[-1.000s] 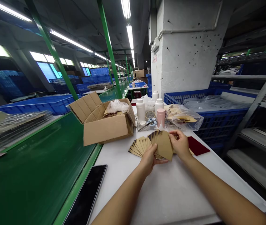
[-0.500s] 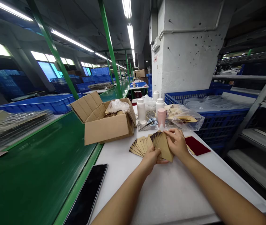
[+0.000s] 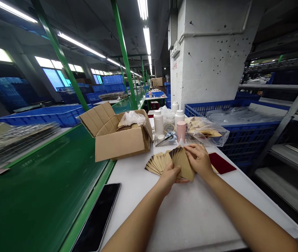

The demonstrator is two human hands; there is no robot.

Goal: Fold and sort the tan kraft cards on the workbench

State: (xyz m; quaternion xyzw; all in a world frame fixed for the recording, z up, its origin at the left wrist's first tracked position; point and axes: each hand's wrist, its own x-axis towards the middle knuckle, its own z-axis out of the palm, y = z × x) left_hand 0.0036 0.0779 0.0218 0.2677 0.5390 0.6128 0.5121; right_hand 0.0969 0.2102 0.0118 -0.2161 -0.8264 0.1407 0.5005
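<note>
In the head view, my left hand [image 3: 170, 176] is closed round the lower part of a fan of tan cards [image 3: 184, 164], thumb on top and fingers beneath. The cards overlap, with dark strips along their upper ends. My right hand [image 3: 199, 158] pinches the upper right edge of the fan's front card with thumb and fingertips. More tan cards [image 3: 157, 163] lie spread on the white table to the left of my left hand. Beyond my right wrist is a dark red sheet [image 3: 222, 163] with a tan edge showing under it.
An open cardboard box [image 3: 119, 144] stands at the table's left. White bottles [image 3: 158, 124], a pink container [image 3: 181, 131] and a clear bag of tan pieces [image 3: 206, 130] are behind my hands. A black phone [image 3: 97, 217] lies by the green conveyor [image 3: 43, 189]. A blue crate [image 3: 254, 131] stands at right.
Hardly anything differs. My right fingers have shifted very slightly along the edge of the fan, while my left hand keeps its grip.
</note>
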